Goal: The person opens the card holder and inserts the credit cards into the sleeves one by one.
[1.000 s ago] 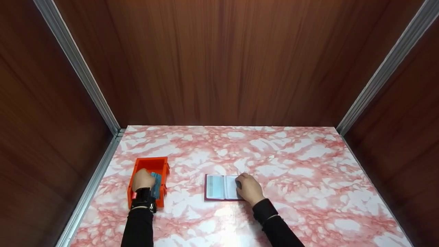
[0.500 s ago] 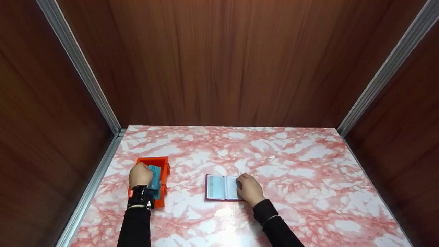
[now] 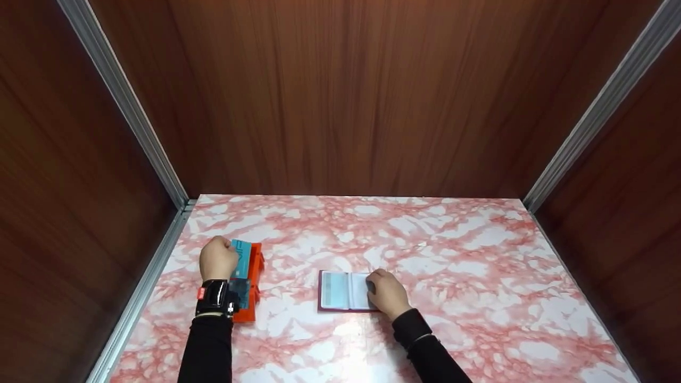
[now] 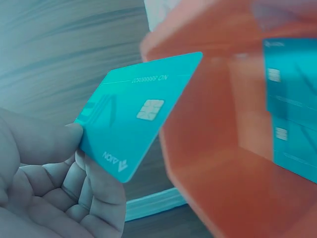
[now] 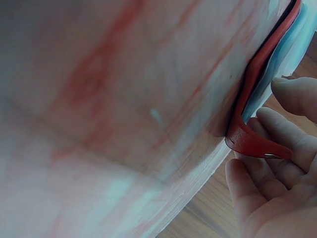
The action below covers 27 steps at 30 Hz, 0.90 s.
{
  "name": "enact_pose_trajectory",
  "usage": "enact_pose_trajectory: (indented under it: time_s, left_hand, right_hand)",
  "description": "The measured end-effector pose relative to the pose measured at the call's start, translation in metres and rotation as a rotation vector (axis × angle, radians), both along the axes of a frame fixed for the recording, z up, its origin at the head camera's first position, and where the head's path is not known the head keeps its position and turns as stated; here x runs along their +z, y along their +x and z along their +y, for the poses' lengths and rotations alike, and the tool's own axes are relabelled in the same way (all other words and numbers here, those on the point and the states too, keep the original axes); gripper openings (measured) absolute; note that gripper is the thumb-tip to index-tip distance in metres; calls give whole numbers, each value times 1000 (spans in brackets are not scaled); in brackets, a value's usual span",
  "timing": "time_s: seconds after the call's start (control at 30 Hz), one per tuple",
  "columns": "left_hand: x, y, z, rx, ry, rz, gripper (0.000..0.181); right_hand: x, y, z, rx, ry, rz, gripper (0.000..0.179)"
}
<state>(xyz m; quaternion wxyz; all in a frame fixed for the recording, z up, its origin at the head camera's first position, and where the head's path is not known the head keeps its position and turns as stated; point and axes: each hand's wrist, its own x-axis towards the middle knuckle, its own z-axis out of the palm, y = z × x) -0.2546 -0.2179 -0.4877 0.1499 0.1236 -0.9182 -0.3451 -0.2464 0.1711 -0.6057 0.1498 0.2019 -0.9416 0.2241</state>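
My left hand (image 3: 218,259) pinches a teal chip card (image 3: 242,259) by one edge, thumb on its face and fingers curled behind it. That card hangs over the far part of an orange bin (image 3: 257,272) at the left. Inside the bin, more teal cards (image 4: 293,79) lie with their chips showing in the left wrist view. My right hand (image 3: 390,294) holds the right edge of an open card holder (image 3: 335,290) that lies on the table. Its red cover (image 5: 257,69) has a flap reaching between my curled fingers, and the thumb is beside the clear sleeves.
The table (image 3: 468,276) has a red and white marbled top. Brown wood-look panels (image 3: 340,96) stand at the back and both sides, joined by grey metal rails (image 3: 125,96). The left rail runs close beside the bin.
My left hand has risen from inside the bin and moved away from me, bringing the teal card up with it. The right hand and card holder stay in place.
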Motion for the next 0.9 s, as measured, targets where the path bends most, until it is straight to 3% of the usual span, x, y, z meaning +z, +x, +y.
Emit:
enact_pose_trajectory:
  time_s: [0.2, 0.43, 0.9]
  left_hand:
    - [11, -2, 15, -19, 41, 0, 17]
    - [15, -3, 35, -27, 68, 29, 14]
    - [-5, -4, 77, -118, 82, 110, 5]
  right_hand:
    - [1, 1, -1, -15, 4, -5, 22]
    - [2, 1, -2, -18, 15, -9, 23]
    - [1, 1, 0, -8, 7, -1, 24]
